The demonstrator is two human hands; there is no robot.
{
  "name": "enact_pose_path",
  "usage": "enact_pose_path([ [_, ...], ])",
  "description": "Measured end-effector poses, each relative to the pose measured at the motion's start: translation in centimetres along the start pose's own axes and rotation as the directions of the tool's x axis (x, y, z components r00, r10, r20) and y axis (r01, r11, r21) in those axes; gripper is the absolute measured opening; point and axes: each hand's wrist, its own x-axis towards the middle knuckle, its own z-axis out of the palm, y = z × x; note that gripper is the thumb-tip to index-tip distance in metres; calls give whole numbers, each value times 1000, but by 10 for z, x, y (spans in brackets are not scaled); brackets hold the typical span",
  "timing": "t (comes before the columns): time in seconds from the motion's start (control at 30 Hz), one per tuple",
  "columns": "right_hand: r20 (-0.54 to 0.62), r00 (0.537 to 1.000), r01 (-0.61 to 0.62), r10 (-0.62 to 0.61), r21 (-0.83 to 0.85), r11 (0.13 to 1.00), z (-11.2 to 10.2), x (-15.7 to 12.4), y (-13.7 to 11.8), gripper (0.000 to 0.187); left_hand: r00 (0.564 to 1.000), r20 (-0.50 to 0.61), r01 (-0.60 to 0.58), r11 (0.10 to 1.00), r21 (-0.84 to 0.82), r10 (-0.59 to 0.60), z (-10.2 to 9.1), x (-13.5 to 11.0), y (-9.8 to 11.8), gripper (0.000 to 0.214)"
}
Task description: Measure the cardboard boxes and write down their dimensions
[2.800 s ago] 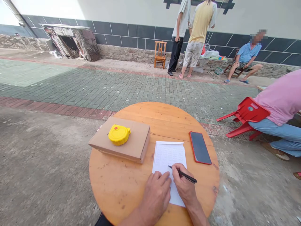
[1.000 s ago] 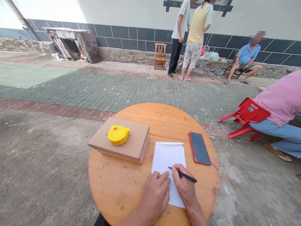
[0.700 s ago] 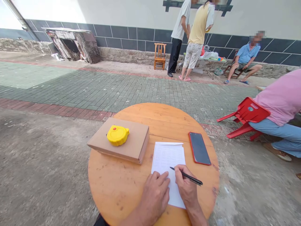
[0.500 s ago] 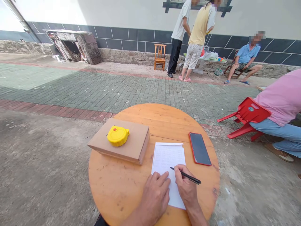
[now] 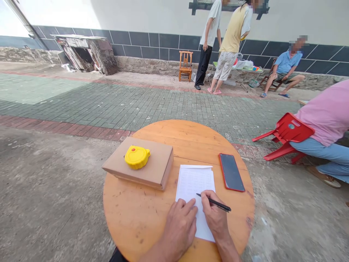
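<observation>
A white sheet of paper with rows of faint writing on its upper half lies on a round wooden table. My right hand is closed around a black pen, its tip at the paper just below the written rows. My left hand rests on the paper's lower left side, fingers stretched out and lying flat, holding nothing. Left of the paper, a yellow tape measure sits on a closed cardboard box. A phone with a red case lies right of the paper.
A person in a pink shirt sits at the right by a red plastic chair. Across the paving, two people stand near a table with bags, and another person is seated. A wooden chair stands by the wall.
The pen and my right hand have shifted very slightly left. My left hand stays in place. In the background, one standing person's arm has dropped to their side.
</observation>
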Motion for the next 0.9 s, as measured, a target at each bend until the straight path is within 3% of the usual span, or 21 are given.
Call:
enact_pose_path([
  [0.9, 40, 998, -58, 56, 36, 998, 0, 1, -2, 29, 1000, -19, -3, 1000, -15, 3, -1, 0, 1, 27],
])
